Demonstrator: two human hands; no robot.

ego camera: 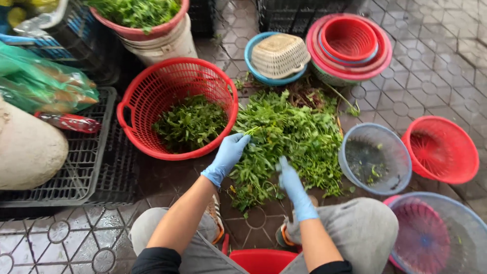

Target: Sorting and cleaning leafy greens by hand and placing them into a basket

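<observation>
A heap of leafy green herbs (297,137) lies on the wet tiled floor in front of me. My left hand (229,152), in a blue glove, pinches a green sprig at the heap's left edge, beside the rim of a red mesh basket (133,96) that holds picked leaves (190,122). My right hand (291,185), also in a blue glove, rests among the stems at the near side of the heap, its fingers closed around them.
A grey-blue strainer (355,144) with scraps sits right of the heap, a red basket (459,160) beyond it. Stacked red bowls (350,43), a woven basket in a blue bowl (278,56) and a bucket of greens (162,43) stand at the back. Black crates (96,167) lie left.
</observation>
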